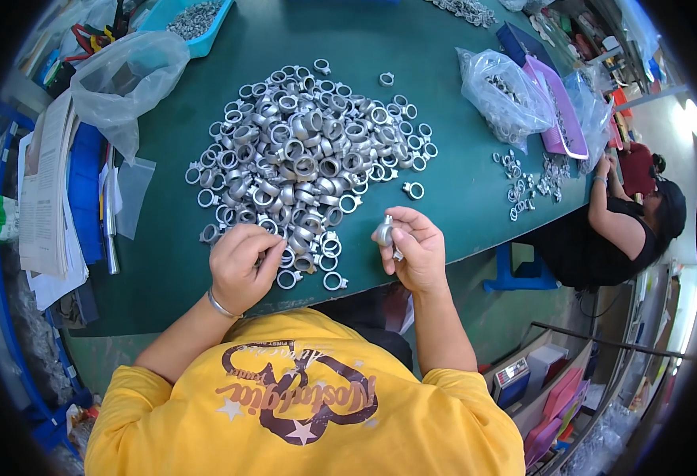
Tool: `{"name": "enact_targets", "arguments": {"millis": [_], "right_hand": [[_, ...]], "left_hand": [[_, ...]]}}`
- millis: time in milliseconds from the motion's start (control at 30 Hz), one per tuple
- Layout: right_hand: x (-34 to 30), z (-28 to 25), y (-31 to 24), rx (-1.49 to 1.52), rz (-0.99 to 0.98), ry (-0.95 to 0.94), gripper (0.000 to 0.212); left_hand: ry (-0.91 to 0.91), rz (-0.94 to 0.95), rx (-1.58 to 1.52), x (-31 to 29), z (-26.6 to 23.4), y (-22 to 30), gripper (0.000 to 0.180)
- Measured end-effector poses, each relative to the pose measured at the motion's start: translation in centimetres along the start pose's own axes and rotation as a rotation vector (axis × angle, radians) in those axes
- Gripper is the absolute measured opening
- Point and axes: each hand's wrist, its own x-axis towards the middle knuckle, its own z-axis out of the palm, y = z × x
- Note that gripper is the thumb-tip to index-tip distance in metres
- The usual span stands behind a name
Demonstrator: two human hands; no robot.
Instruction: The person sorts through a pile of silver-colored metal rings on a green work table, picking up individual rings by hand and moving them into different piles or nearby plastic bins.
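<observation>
A large heap of silver metal rings, each with a small lug on its side, is piled on the green table. My right hand is to the right of the heap, its thumb and fingers closed around one metal ring. That ring is raised over the table's near edge. At the heap's near left side, my left hand is closed in a pinch with its knuckles up. Whatever lies between its fingertips, if anything, is hidden. A single ring lies just beyond my right hand.
Clear plastic bags and a teal bin of small parts sit far left, above stacked papers. At right are a bag of parts, a pink tray and scattered small rings. Another person sits farther right.
</observation>
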Motion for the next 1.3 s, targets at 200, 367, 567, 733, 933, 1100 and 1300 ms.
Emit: {"name": "enact_targets", "arguments": {"millis": [200,367,567,733,933,1100,1300], "right_hand": [[-0.4,1.4,0.0,-0.171,0.017,0.053,0.023],[-0.3,0.9,0.9,-0.22,-0.119,-0.002,0.023],[-0.7,1.5,1.2,-0.343,-0.238,0.079,0.02],[-0.7,1.2,1.5,-0.386,-0.315,0.038,0.02],[-0.6,-1.1,1.2,0.527,-0.046,-0.086,0.035],[1.2,-5.7,-2.0,0.302,-0.159,-0.086,0.019],[3.5,-3.9,-3.2,-1.49,-0.401,0.276,0.014]], "left_hand": [[-0.011,-0.003,-0.012,-0.1,0.0,-0.1,0.015],[-0.01,0.005,-0.015,-0.1,0.0,-0.2,0.015],[-0.019,-0.011,-0.023,-0.1,0.0,-0.1,0.015],[-0.012,-0.005,-0.014,-0.2,0.1,-0.2,0.015],[-0.009,0.007,0.007,-0.1,0.0,-0.1,0.015],[0.005,0.012,-0.02,0.2,0.0,0.2,0.015],[0.02,-0.004,-0.024,0.0,0.2,0.0,0.015]]}}
